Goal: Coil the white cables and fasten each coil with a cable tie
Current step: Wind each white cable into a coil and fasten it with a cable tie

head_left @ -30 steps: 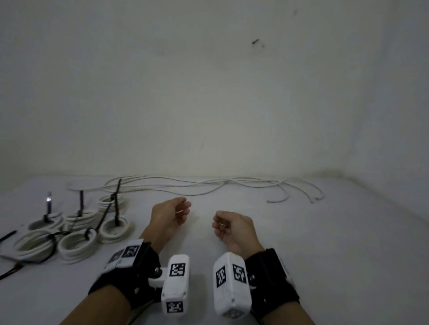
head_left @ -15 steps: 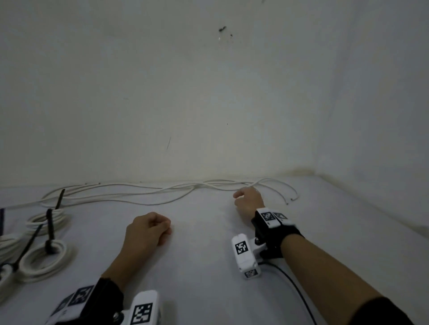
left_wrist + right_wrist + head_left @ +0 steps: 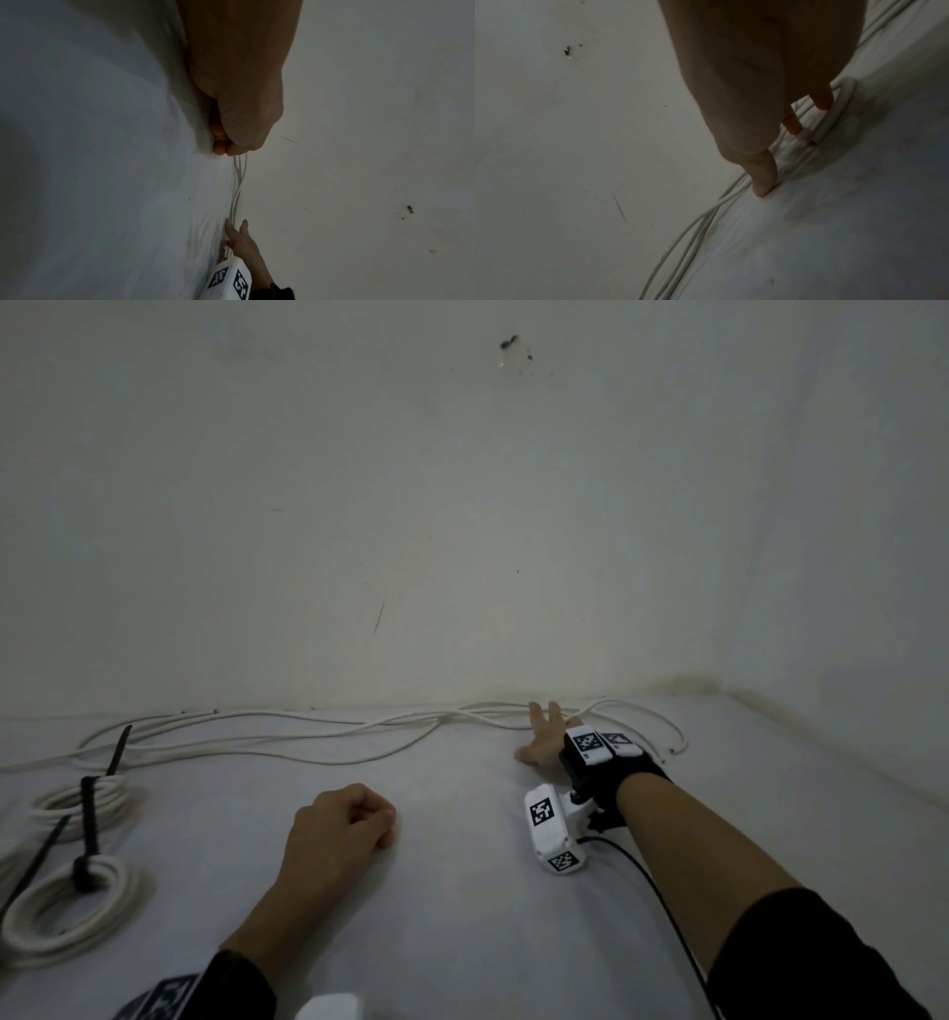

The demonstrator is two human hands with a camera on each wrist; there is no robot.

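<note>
Now, loose cables [image 3: 308,737]: we are seeing them lying along the surface's [image 3: 462,942] 12 o'clock edge; light, limp, tangle-prone.
Right hand [image 3: 542,737]: fingers [image 3: 763,182] spreading wide over strands.
Left hand [image 3: 339,834]: fisting, empty.
Hold: we are favouring a free end.

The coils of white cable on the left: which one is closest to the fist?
The near coil, nearest the camera, with a black tie knotted at its top. It lies closer to the left hand than the far coil behind it.

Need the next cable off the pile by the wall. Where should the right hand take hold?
Probably the loose cables under the right hand, from above. The strands run separately there, and its fingers are already spread on them, so one could be pinched.
</note>
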